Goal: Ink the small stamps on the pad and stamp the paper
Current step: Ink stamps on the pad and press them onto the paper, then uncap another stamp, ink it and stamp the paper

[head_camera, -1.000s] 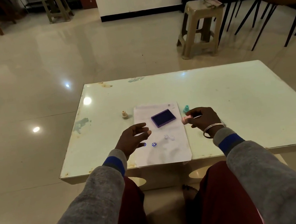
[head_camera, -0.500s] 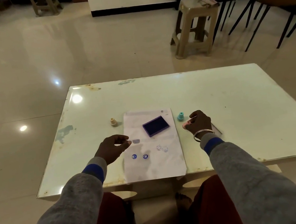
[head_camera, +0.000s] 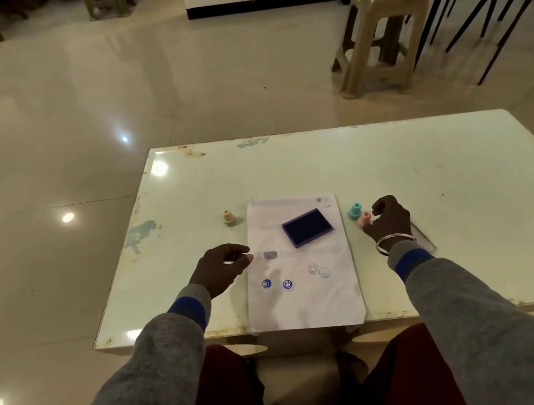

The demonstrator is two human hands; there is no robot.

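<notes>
- While the paper [head_camera: 302, 287] lay between both hands, the ink pad [head_camera: 307, 227] sat on it.
- Left hand [head_camera: 220, 271]: fingers curled loosely, empty.
- Right hand [head_camera: 389, 220]: fingertips pinching the pink stamp [head_camera: 364, 219], the teal stamp [head_camera: 354, 210] just beyond.
- Beige stamp [head_camera: 229, 217]: beyond the left fingers.

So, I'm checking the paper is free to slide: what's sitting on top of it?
On the paper sits the ink pad, plus four stamped marks. Whatever is printed beneath the pad is covered.

Dim indoor light, ceiling-lamp glare on floor [head_camera: 67, 217].
</notes>
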